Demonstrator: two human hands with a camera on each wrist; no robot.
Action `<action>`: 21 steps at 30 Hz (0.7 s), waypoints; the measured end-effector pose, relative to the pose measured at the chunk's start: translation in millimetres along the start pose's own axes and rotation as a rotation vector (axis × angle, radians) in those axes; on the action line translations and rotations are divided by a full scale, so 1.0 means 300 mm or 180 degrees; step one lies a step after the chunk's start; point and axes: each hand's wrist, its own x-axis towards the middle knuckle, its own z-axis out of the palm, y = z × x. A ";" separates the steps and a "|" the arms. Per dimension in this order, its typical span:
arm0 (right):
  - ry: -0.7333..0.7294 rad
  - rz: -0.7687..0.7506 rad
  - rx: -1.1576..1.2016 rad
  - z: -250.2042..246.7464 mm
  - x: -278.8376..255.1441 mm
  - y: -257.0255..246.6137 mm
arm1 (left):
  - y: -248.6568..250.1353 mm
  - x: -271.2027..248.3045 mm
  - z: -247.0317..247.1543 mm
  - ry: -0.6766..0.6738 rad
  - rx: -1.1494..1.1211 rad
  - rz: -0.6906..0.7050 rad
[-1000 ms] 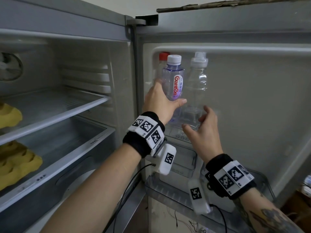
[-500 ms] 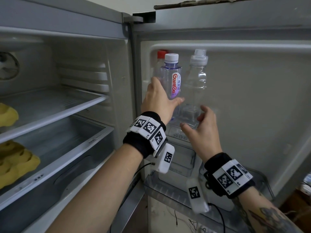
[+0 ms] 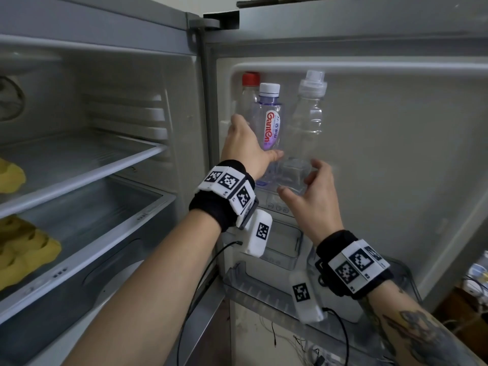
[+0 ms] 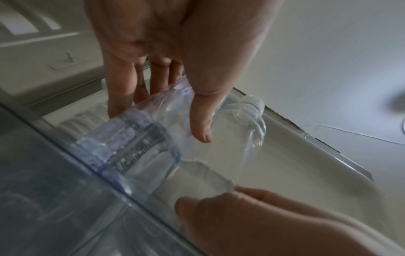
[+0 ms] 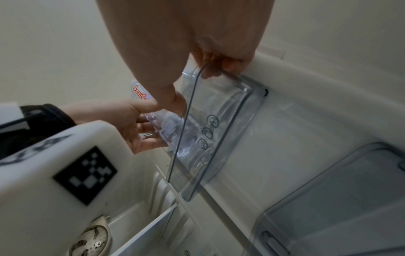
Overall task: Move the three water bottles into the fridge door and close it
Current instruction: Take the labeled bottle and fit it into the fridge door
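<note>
Three bottles stand side by side in the top bin of the open fridge door. They are a red-capped bottle at the left, a white-capped labelled bottle in the middle and a clear-capped bottle at the right. My left hand grips the white-capped bottle, thumb on one side and fingers on the other. My right hand hovers at the clear-capped bottle's base, thumb spread and fingers loosely curved and blurred. Its fingers reach over the bin's rim.
The fridge body is open at the left, with glass shelves and yellow objects on them. Two more clear bins sit lower in the door, under my wrists. Cables hang from the wrist cameras.
Both hands stay at the bottles. The right hand's fingers have eased off the clear-capped bottle's base a little. The bottles have not visibly moved.
</note>
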 end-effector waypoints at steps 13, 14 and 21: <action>0.0031 0.0081 0.0075 0.002 0.005 -0.004 | -0.015 0.030 -0.035 -0.0606 0.0190 -0.0014; 0.0037 0.0077 0.0077 0.003 0.004 -0.003 | -0.015 0.031 -0.036 -0.0637 0.0199 -0.0019; 0.0073 0.0064 0.0077 0.006 0.005 0.006 | -0.029 0.000 0.024 -0.0023 0.0153 -0.0009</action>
